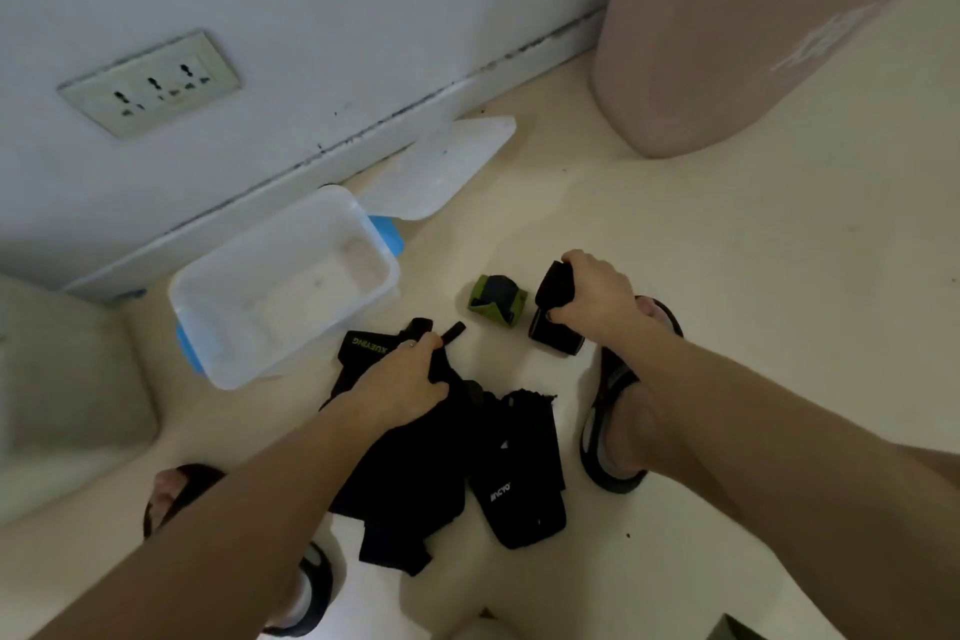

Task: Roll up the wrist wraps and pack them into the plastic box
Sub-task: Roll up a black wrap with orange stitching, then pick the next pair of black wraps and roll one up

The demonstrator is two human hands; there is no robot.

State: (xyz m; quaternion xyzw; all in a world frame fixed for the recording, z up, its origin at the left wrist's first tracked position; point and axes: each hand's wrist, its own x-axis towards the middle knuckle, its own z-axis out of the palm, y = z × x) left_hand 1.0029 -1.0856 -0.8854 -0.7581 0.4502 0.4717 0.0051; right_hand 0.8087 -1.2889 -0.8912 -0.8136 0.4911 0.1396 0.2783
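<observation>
Wraps: loose black pile (441,457) on the floor (727,276) between the person's feet. One piece with green lettering (363,346) lies at the pile's far left edge, just beside the box. Another with white lettering (524,499) sits on the pile's right side.

Left hand (402,379) is on top of the pile, fingers curled, gripping black fabric; a short strap end (453,332) sticks out past the fingertips.

Right hand (592,294) grips a rolled black wrap (553,312), fingers curled over its top, roll's lower end at or near the floor; contact can't be told.

Green roll (497,299), already rolled, stands on the floor between pile and black roll, just left of the right hand, touching neither hand.

Box (228,327): clear plastic, blue handles, open, nothing visible inside. Sits left of the pile, near the wall (311,16). Lid (441,166) lies flat on the floor behind it, against the baseboard.

Outward: sandalled right foot (618,411) under the right forearm, left foot (176,494) at lower left. Wall socket (150,83) upper left. Pink cylindrical object (727,42) upper right, standing on the floor.
</observation>
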